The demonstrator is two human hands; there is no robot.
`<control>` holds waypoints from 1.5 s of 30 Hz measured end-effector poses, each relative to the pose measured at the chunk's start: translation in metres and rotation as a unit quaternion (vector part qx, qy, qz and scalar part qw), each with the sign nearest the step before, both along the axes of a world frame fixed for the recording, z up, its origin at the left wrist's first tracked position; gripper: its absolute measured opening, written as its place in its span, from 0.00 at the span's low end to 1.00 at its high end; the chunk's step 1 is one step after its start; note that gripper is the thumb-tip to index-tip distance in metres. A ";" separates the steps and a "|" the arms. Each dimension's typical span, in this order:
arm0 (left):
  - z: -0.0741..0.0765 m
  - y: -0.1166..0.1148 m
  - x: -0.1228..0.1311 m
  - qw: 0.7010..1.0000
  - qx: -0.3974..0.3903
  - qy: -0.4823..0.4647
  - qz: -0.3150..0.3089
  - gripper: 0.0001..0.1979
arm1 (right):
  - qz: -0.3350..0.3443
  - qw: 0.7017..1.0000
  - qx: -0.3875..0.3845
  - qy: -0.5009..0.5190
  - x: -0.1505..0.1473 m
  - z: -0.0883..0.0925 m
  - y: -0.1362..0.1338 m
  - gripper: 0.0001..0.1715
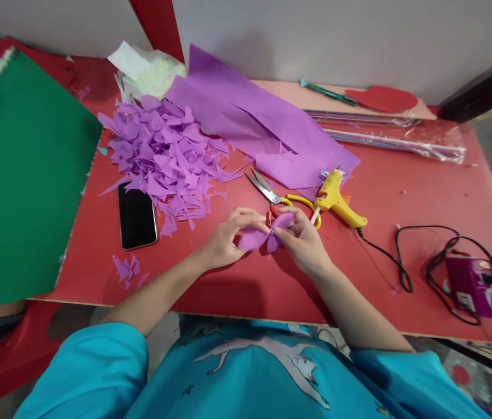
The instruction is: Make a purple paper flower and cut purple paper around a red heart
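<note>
Between my two hands is a small purple paper flower with rounded petals. My left hand pinches its left petal between thumb and fingers. On the other side, my right hand grips the petals near the centre. Just beyond my fingers lie scissors with yellow and red handles, blades spread and pointing up-left. A yellow glue gun rests to the right of the scissors, a white glue stick poking from its back. My right fingers partly cover the scissor handles.
A heap of purple paper cuttings spreads at the left, beside a black phone. Purple sheets lie behind. A green board leans at far left. A black cable and a purple power box sit at right.
</note>
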State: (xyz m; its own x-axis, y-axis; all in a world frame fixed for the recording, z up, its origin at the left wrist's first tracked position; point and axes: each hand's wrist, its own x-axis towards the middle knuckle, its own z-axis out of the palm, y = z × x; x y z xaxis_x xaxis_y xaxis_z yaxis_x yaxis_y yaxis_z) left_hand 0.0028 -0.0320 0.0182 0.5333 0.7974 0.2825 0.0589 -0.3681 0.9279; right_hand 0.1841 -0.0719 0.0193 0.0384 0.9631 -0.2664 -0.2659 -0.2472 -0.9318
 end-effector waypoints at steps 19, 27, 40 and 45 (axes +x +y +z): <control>-0.005 0.001 -0.003 0.868 0.487 0.101 0.013 0.10 | 0.053 0.982 -0.094 0.154 -0.004 0.006 -0.001 0.26; -0.008 -0.011 0.004 0.989 0.136 0.030 0.056 0.16 | 0.055 0.996 -0.046 0.061 -0.005 0.001 -0.003 0.25; 0.006 -0.009 0.010 0.955 -0.287 0.027 0.063 0.19 | 0.062 0.992 0.057 -0.090 -0.008 0.003 -0.004 0.21; 0.008 -0.011 0.011 0.952 -0.304 -0.003 0.043 0.22 | 0.055 0.986 0.071 -0.138 -0.008 0.003 -0.005 0.20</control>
